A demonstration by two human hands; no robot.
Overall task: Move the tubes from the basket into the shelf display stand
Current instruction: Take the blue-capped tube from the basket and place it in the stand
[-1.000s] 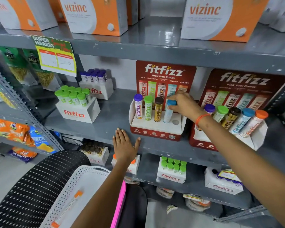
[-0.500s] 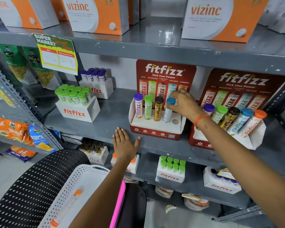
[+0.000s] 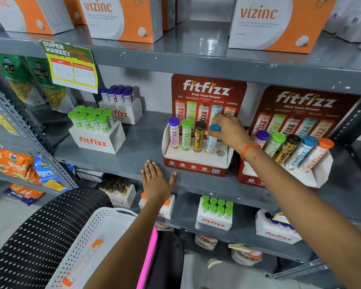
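A red and white Fitfizz display stand point(image 3: 196, 166) sits on the middle shelf. Purple, green and brown capped tubes stand upright in its first three holes. My right hand point(image 3: 229, 130) is shut on the blue-capped tube point(image 3: 211, 140), which stands in the fourth hole; the fifth hole point(image 3: 220, 152) is bare. My left hand point(image 3: 156, 181) lies flat, fingers spread, on the shelf edge just left of the stand. A white perforated basket point(image 3: 113, 217) at the bottom left holds one orange-capped tube point(image 3: 82, 262) lying flat.
A second full Fitfizz stand point(image 3: 283, 176) stands to the right, close to my right forearm. White Fitfizz boxes of green point(image 3: 96, 138) and purple tubes are on the left. The basket rests on a black perforated chair point(image 3: 40, 236). Vizinc boxes fill the top shelf.
My right hand has kept its hold on the blue-capped tube and set it slightly straighter in the fourth hole. The left hand has stayed on the shelf edge.
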